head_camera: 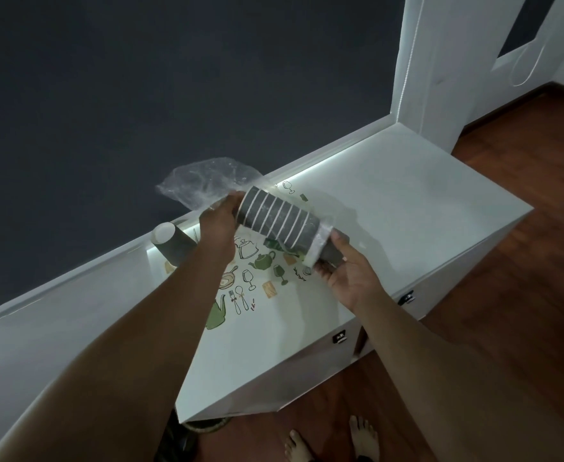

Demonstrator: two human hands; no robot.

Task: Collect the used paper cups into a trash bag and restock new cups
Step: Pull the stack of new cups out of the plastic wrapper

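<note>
A stack of dark grey paper cups with white rims [279, 220] lies sideways in the air above the white cabinet top [407, 201], wrapped in a clear plastic sleeve [204, 180] that bunches loose at the upper left. My left hand [217, 225] grips the stack's left end where the plastic gathers. My right hand [343, 271] holds the lower right end, fingers curled round the last cup. A single dark grey cup [170, 243] stands upright on the cabinet to the left, partly behind my left forearm.
A mat printed with teapots, glasses and cutlery [257, 288] lies on the cabinet under the stack. A lit strip runs along the dark wall. Cabinet handles [338, 337] face the wooden floor [523, 328]. A bin rim [207, 426] shows under the cabinet's near corner, beside bare feet.
</note>
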